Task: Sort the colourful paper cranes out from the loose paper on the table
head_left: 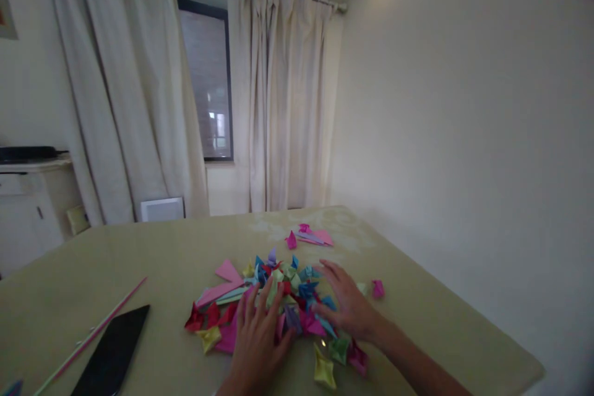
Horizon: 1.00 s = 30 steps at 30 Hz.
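Observation:
A heap of small folded paper pieces [283, 288] in pink, blue, green, yellow, red and purple lies on the yellowish table [116, 260]. My left hand [257, 337] rests flat on the near side of the heap, fingers stretched out over the pieces. At the heap's right side my right hand [346, 303] lies with fingers spread on the paper. Neither hand grips anything that I can see. A lone pink folded piece [378, 288] sits just right of my right hand. A yellow folded piece [323, 370] lies near my right forearm.
Flat pink paper sheets and a few folded pieces [310, 236] lie farther back on the table. A black phone-like slab [114, 352] and a thin pink stick [93, 334] lie at the near left. Curtains, a window and a white cabinet [28, 210] stand behind the table.

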Motion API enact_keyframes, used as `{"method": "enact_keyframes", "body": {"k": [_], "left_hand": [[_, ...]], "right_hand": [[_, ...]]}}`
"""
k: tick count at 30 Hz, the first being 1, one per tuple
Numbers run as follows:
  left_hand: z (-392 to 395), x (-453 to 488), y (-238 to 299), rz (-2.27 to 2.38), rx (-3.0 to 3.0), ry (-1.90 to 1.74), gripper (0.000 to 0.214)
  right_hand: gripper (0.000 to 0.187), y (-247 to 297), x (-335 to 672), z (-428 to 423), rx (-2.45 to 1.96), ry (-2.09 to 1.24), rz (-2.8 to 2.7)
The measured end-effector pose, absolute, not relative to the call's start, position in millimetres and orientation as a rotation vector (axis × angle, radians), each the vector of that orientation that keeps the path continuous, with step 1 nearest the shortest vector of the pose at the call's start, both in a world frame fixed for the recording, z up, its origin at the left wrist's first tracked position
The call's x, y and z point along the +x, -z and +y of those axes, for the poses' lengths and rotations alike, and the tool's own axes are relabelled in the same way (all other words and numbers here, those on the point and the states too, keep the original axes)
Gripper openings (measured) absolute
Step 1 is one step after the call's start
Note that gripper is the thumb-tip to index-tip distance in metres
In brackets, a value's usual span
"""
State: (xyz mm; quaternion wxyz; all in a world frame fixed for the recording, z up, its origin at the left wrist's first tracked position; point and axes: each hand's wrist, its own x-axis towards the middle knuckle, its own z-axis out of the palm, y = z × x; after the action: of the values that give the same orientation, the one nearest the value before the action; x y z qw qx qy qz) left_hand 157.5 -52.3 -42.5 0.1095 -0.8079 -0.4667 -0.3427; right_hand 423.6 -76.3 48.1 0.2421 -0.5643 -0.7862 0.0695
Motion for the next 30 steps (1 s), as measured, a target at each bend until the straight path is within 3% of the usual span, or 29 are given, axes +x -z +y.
{"method": "enact_keyframes", "body": {"k": [4,9,12,17,21,26,30], "left_hand": [[-47,149,30,-1.644,-2.299,0.944,0.070],[-40,129,22,-1.937,-2.192,0.764,0.073],[-36,125,29,-1.985,-2.202,0.676,0.076],[-34,124,28,-1.824,-2.316,0.751,0.073],[-31,106,12,-1.881,-2.032,0.853,0.063],[-27,85,13,-2.258,-1.875,0.768,0.069],[-21,93,30,-2.068,-2.046,0.828,0.070]], "right_hand": [[0.098,-12,428,-141,-1.455,-0.224,-2.412],[0.080,3,432,-142,-1.635,-0.141,-2.342],[0.077,2,442,-116,-1.817,-0.046,-2.226],[0.093,-1,460,-66,-2.025,0.050,-2.060],[0.098,-10,473,-24,-2.080,0.044,-2.050],[0.083,-24,479,41,-2.073,-0.063,-2.116],[0.073,-33,467,100,-2.115,-0.110,-2.059]]}}
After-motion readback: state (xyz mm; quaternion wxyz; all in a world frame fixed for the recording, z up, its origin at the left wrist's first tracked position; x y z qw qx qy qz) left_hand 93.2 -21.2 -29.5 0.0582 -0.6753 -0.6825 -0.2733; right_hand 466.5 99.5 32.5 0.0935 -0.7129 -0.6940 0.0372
